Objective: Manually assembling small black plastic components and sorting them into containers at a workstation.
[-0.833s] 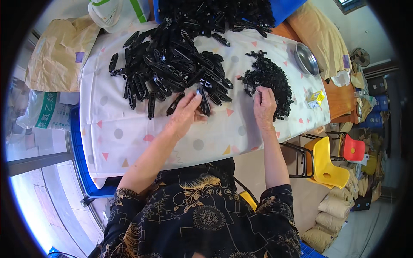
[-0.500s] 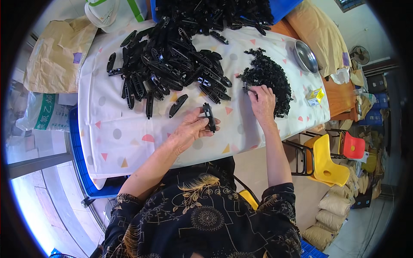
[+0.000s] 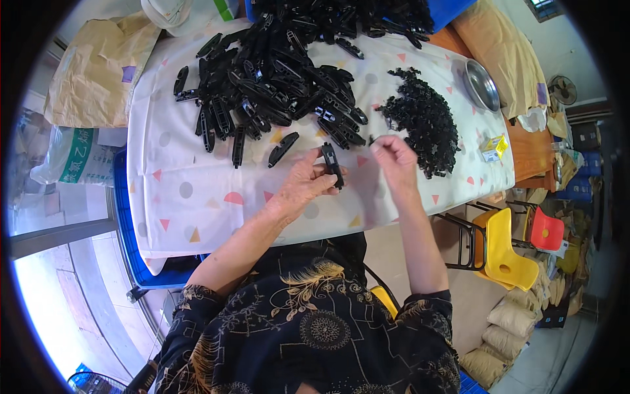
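My left hand [image 3: 308,182] grips a long black plastic part [image 3: 332,165], held upright over the near side of the table. To its right, my right hand [image 3: 396,159] is raised with thumb and forefinger pinched on a small black piece [image 3: 372,140]. Just beyond the right hand spreads a heap of small black pieces [image 3: 433,125]. A large pile of long black plastic parts [image 3: 269,82] covers the far left and middle. One loose long part [image 3: 283,150] lies close to my left hand, apart from the pile.
The patterned white tablecloth [image 3: 216,210] covers the table. A metal bowl [image 3: 482,85] and a small yellow box [image 3: 494,148] sit at the right edge. Paper sacks [image 3: 92,79] stand at left; a blue bin [image 3: 453,8] is behind. Yellow chairs [image 3: 508,253] stand right.
My right hand has lifted off the heap of small pieces and moved left, carrying a small black piece. The left hand still holds the long part. The whole view has shifted slightly.
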Motion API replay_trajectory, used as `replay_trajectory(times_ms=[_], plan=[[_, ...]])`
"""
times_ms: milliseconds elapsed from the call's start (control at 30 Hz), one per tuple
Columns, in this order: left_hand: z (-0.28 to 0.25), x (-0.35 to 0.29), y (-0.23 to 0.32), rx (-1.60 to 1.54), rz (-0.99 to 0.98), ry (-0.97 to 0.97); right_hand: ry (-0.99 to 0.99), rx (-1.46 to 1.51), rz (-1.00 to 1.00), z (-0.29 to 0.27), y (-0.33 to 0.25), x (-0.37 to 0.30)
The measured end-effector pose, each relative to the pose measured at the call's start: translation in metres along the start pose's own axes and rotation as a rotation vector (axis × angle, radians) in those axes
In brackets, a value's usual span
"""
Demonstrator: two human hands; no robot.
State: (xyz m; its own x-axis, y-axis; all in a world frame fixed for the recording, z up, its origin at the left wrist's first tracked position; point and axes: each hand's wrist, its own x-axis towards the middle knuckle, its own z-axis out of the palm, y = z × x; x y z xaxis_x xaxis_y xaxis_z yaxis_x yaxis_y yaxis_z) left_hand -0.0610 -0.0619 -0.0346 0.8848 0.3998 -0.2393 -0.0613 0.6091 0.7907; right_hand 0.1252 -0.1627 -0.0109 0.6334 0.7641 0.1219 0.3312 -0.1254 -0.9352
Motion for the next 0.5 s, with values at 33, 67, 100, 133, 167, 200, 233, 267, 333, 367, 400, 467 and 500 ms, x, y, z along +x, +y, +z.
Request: replay_trajectory(times_ms=[33, 67, 100, 133, 167, 200, 233, 267, 333, 367, 400, 467, 500], plan=[[0.001, 0.001, -0.001, -0.001, 0.001, 0.003, -0.122, 0.271, 0.217, 0.008, -0.011, -0.010], [0.003, 0.003, -0.003, 0.039, 0.029, 0.051, -0.122, 0.271, 0.218, 0.012, -0.017, -0.018], [0.004, 0.004, -0.004, 0.079, 0.056, 0.099, -0.164, 0.291, 0.267, 0.017, -0.021, -0.025], [0.003, 0.005, -0.006, 0.080, 0.054, 0.098, -0.203, 0.312, 0.317, 0.021, -0.023, -0.030], [0.002, 0.006, -0.008, 0.199, 0.110, 0.103, -0.202, 0.313, 0.319, 0.024, -0.023, -0.032], [0.001, 0.006, -0.010, 0.317, 0.167, 0.108, -0.198, 0.288, 0.270, 0.028, -0.022, -0.034], [0.001, 0.005, -0.009, 0.317, 0.167, 0.110, -0.196, 0.264, 0.220, 0.031, -0.021, -0.034], [0.001, 0.004, -0.008, 0.340, 0.169, 0.108, -0.199, 0.264, 0.221, 0.033, -0.021, -0.035], [0.000, 0.002, -0.006, 0.361, 0.172, 0.109, -0.218, 0.283, 0.242, 0.038, -0.020, -0.036], [0.000, 0.001, -0.006, 0.379, 0.193, 0.105, -0.222, 0.283, 0.242, 0.039, -0.021, -0.036], [0.000, 0.001, -0.006, 0.397, 0.213, 0.101, -0.208, 0.315, 0.246, 0.041, -0.022, -0.036], [-0.003, 0.001, -0.009, 0.397, 0.235, 0.109, -0.199, 0.349, 0.251, 0.046, -0.025, -0.038], [-0.004, 0.001, -0.011, 0.397, 0.256, 0.113, -0.177, 0.372, 0.253, 0.048, -0.028, -0.039]])
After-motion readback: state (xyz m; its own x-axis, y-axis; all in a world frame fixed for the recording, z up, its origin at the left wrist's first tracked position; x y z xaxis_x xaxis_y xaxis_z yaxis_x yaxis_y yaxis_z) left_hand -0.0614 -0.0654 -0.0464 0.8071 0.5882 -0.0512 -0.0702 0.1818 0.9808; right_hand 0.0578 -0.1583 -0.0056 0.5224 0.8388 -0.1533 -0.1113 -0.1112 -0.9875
